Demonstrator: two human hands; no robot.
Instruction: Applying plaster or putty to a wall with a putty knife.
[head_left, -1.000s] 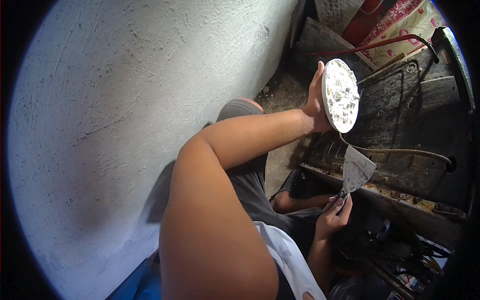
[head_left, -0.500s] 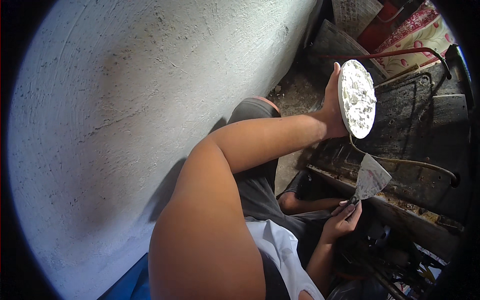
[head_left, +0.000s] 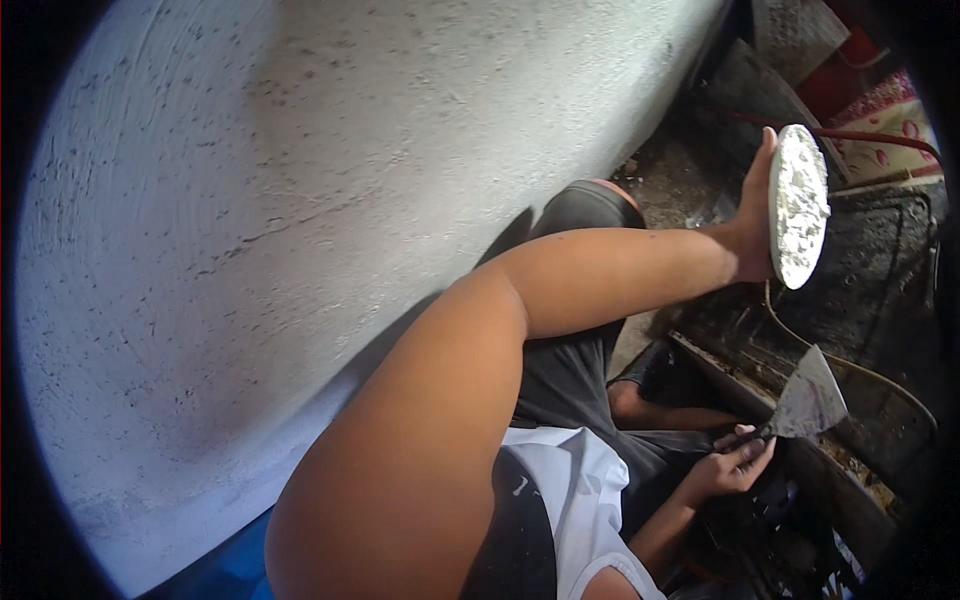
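My left arm stretches out to the right. At its end my left hand (head_left: 752, 225) is closed on a round plate (head_left: 775, 225), gripping it from the back and left side. Thick, lumpy white putty (head_left: 800, 205) covers the plate's face, which is tilted steeply so that it looks like a narrow oval. Lower down, my right hand (head_left: 735, 468) is wrapped round the dark handle of a putty knife (head_left: 810, 395). Its wide, flared blade points up and right, smeared with greyish residue, below and apart from the plate.
A rough whitish plastered wall (head_left: 330, 200) with pits and trowel marks fills the left. At right stands a dirty dark metal panel (head_left: 870, 270) with a cable (head_left: 860, 365) over it. A red bar (head_left: 880, 137) and flowered cloth (head_left: 890, 125) are behind. My bent knee (head_left: 585, 210) is near the wall.
The view has swung left, so the wall fills more of it and both hands sit further right. The plate now shows more edge-on. Both hands keep their holds.
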